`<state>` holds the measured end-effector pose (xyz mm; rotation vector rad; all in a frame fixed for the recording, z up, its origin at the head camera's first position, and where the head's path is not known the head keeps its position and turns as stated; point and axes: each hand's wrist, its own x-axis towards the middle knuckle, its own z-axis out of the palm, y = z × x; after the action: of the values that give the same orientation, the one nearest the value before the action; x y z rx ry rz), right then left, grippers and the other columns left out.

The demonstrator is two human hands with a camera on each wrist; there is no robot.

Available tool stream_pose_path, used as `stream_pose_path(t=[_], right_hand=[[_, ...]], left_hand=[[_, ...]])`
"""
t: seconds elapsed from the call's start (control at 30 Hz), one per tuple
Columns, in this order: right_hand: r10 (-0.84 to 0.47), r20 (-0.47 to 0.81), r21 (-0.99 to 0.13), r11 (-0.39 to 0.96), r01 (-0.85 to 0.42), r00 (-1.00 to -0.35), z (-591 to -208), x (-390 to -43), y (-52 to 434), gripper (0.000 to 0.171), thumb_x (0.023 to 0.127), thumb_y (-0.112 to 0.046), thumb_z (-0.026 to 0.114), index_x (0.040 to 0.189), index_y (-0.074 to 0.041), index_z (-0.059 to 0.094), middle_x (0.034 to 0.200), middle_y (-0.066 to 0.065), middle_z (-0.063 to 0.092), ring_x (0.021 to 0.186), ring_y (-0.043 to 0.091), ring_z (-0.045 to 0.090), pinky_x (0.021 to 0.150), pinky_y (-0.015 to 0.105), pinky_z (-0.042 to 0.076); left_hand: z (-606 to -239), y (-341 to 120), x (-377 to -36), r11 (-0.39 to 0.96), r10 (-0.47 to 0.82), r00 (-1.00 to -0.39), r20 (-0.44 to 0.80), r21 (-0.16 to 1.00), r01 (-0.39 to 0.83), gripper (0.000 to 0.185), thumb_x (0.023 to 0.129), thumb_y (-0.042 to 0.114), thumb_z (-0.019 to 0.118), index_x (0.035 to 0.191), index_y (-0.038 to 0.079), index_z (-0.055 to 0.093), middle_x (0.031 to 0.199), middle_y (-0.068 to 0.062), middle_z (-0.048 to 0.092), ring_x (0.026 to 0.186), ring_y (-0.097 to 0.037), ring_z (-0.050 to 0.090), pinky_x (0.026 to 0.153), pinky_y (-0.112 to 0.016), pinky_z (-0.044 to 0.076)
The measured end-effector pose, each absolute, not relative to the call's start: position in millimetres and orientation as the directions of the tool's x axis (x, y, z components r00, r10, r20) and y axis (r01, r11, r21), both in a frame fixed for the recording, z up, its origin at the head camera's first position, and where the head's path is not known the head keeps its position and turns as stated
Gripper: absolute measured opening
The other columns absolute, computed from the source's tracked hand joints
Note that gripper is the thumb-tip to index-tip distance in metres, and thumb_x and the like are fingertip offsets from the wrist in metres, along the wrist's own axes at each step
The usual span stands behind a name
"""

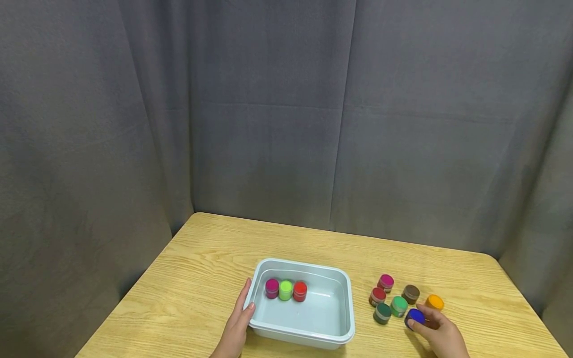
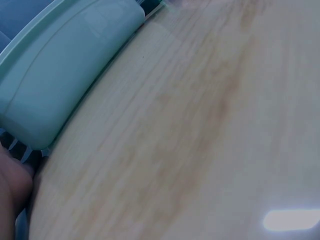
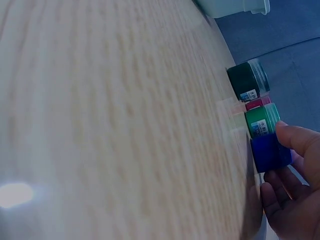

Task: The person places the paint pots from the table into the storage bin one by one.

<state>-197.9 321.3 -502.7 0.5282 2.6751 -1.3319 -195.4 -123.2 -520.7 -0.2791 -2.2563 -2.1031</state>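
Blue jar (image 1: 415, 316) sits at the near edge of a loose cluster of little paint jars on the right side of the desk (image 1: 188, 298); the right hand (image 1: 440, 335) has its fingers (image 3: 295, 140) curled around it, thumb on one side and fingertips on the other, the jar upright on the wood and, as far as I can tell, not lifted. Close about it stand the green jar (image 1: 398, 305) and the dark green jar (image 1: 382, 313), just beside the blue one; farther back are the red jar (image 1: 377, 296), the pink jar (image 1: 385, 282), the brown jar (image 1: 411, 293) and the orange jar (image 1: 434, 302), the last just beyond the knuckles. The grip looks taken from the side because the neighbours crowd the jar; a pinch across the lid and body clears them.

To the left stands a pale blue tub (image 1: 309, 335); the left hand (image 1: 237, 325) lies along its left wall, fingers straight and relaxed, thumb at the rim, pressing rather than clutching, which I judge keeps the light tub from sliding. Inside, along the far-left wall, three jars stand in a tidy row, touching: a magenta jar (image 1: 271, 288), a lime jar (image 1: 285, 289) and a second red jar (image 1: 300, 291). Grey curtain hangs behind the desk.
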Motion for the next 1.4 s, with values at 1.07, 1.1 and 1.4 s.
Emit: stream_pose_path(t=[1.07, 1.1, 1.4], right_hand=[[0.173, -0.109, -0.731, 0.653, 0.197, -0.979, -446, -204, 301, 0.079, 0.088, -0.05, 0.069, 0.143, 0.0, 0.045, 0.14, 0.03, 0.051, 0.126, 0.049, 0.049, 0.09, 0.048, 0.057], [0.167, -0.097, -0.733, 0.655, 0.184, -0.981, -444, -205, 298, 0.077, 0.088, -0.049, 0.069, 0.143, 0.0, 0.046, 0.138, 0.029, 0.053, 0.124, 0.048, 0.051, 0.09, 0.047, 0.057], [0.1, -0.041, -0.798, 0.595, 0.093, -0.994, -427, -212, 264, 0.068, 0.09, -0.038, 0.071, 0.143, -0.002, 0.048, 0.136, 0.026, 0.056, 0.115, 0.036, 0.062, 0.087, 0.039, 0.059]], left_hand=[[-520, -123, -196, 0.065, 0.093, -0.984, 0.154, 0.985, 0.161, 0.059, 0.105, 0.024, 0.036, 0.157, 0.007, 0.015, 0.165, -0.017, 0.007, 0.15, -0.045, 0.002, 0.116, -0.067, 0.003], [-520, -123, -196, 0.067, 0.094, -0.983, 0.158, 0.984, 0.164, 0.059, 0.105, 0.024, 0.036, 0.157, 0.007, 0.015, 0.165, -0.017, 0.007, 0.15, -0.046, 0.002, 0.116, -0.068, 0.003], [-520, -123, -196, 0.071, 0.095, -0.982, 0.162, 0.983, 0.169, 0.059, 0.105, 0.024, 0.037, 0.157, 0.008, 0.016, 0.165, -0.017, 0.008, 0.15, -0.046, 0.003, 0.116, -0.068, 0.004]])
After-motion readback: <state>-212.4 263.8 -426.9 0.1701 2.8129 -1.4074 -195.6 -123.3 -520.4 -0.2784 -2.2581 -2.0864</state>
